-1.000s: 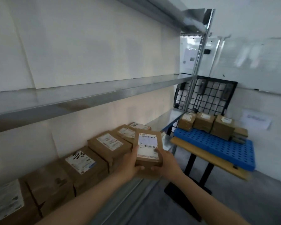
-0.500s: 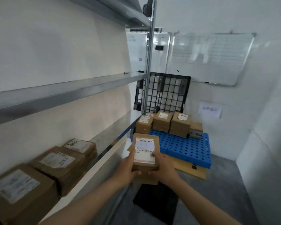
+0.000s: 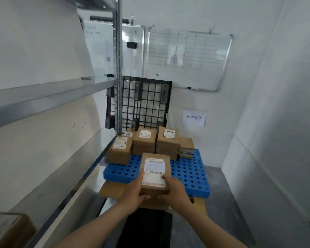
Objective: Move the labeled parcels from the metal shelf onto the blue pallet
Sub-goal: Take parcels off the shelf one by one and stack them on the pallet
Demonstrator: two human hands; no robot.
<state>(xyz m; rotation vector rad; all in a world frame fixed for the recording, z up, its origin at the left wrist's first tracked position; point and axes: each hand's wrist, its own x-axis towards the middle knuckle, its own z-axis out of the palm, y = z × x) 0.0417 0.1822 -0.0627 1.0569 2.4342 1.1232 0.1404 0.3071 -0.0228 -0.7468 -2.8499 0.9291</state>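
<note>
Head: two hands (image 3: 132, 192) (image 3: 176, 191) grip one parcel (image 3: 155, 171).

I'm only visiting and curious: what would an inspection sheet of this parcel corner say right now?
Surface: blue pallet lies on a wooden board; its front part is bare.
Job's things: held parcel, label up, is over the pallet's front; labeled parcels sit along its back; one blurred box sits on the metal shelf.
Clutter: nothing seen.
Hands: left hand and right hand grip the held parcel's near end.
Cables: nothing seen.
Surroundings: black grid pallet upright against the wall, whiteboard, paper sign.
</note>
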